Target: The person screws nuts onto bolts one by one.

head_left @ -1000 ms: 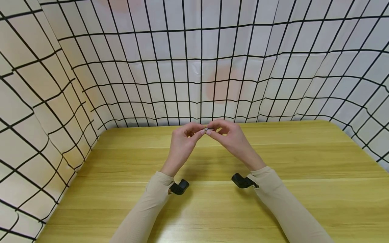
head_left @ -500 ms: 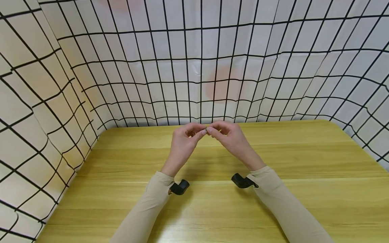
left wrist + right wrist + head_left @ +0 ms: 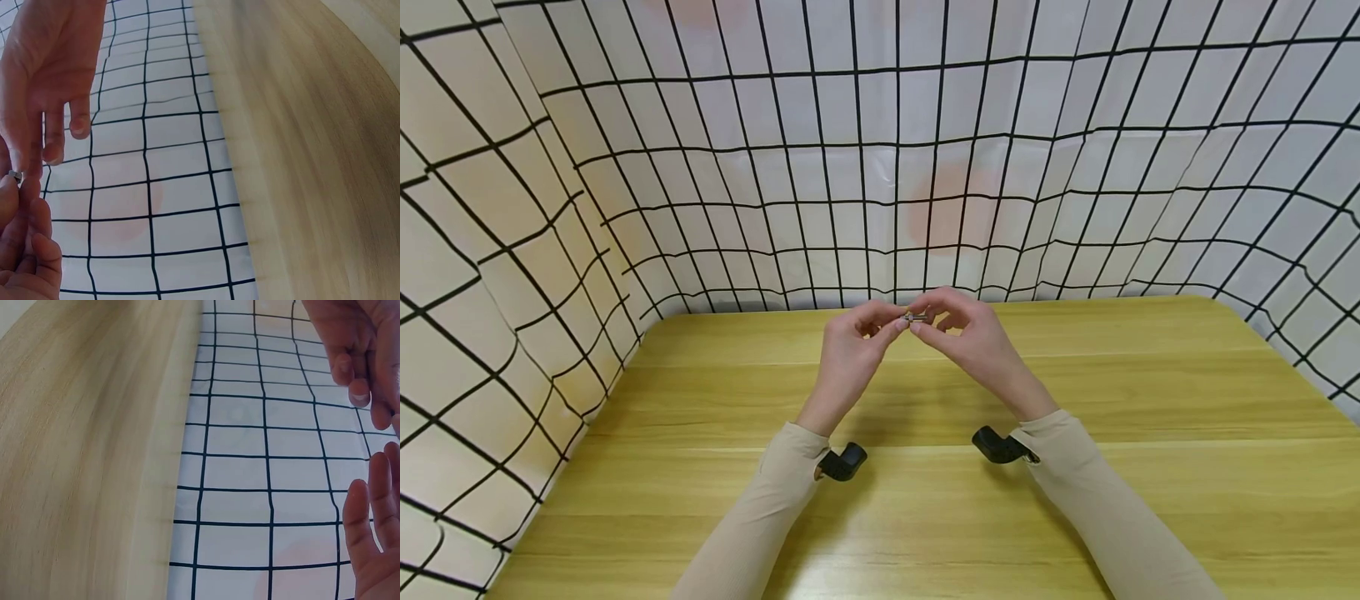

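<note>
A small metal bolt (image 3: 916, 317) with a wider part near its left end, perhaps a nut, lies level between the two hands, above the table's far edge. My left hand (image 3: 850, 354) pinches its left end with thumb and forefinger. From the other side, the thumb and forefinger of my right hand (image 3: 981, 342) bend round the bolt near its wider part, the shaft showing in the gap between them. In the left wrist view only a bit of the bolt (image 3: 15, 177) peeks out between fingertips. The right wrist view cuts off the pinching fingertips, and the bolt is hidden there.
Below the hands spreads a wooden table (image 3: 925, 517). A white sheet with black grid lines (image 3: 880, 183) hangs behind it and along both sides. Black wrist mounts (image 3: 844, 462) stick out from the beige sleeves (image 3: 775, 500).
The right thumb and forefinger closed over the bolt half a second ago, hiding its shaft, and have since parted, the forefinger lifting. The left hand has stayed nearly still.
</note>
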`<state>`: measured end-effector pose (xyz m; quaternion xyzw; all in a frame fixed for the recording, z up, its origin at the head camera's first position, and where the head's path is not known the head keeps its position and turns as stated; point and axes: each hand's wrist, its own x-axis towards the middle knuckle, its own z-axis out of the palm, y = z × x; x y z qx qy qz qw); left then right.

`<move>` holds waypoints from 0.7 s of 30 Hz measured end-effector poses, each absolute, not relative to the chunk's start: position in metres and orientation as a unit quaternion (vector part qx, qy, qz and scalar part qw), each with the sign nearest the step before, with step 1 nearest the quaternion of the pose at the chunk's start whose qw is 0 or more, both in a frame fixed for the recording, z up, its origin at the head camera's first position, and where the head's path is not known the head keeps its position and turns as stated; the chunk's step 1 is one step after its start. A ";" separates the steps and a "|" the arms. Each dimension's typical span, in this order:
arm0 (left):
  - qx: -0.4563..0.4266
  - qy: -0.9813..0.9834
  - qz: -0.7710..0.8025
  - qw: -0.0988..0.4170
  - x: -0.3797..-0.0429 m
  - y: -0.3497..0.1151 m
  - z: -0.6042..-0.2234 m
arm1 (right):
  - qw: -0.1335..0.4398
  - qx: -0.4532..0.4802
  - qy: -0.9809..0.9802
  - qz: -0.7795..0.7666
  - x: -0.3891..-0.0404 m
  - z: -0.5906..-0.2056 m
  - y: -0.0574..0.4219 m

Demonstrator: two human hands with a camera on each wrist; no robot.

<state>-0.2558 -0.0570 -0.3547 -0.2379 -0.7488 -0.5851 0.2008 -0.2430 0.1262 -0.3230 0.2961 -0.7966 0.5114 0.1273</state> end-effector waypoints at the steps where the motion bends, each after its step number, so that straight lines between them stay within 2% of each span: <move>1: -0.238 -0.749 -0.585 0.201 -0.256 -0.057 -0.355 | 0.129 0.298 -0.795 0.512 -0.242 -0.323 0.126; 21: -0.239 -0.745 -0.590 0.198 -0.255 -0.057 -0.356 | 0.091 0.253 -0.801 0.535 -0.241 -0.323 0.125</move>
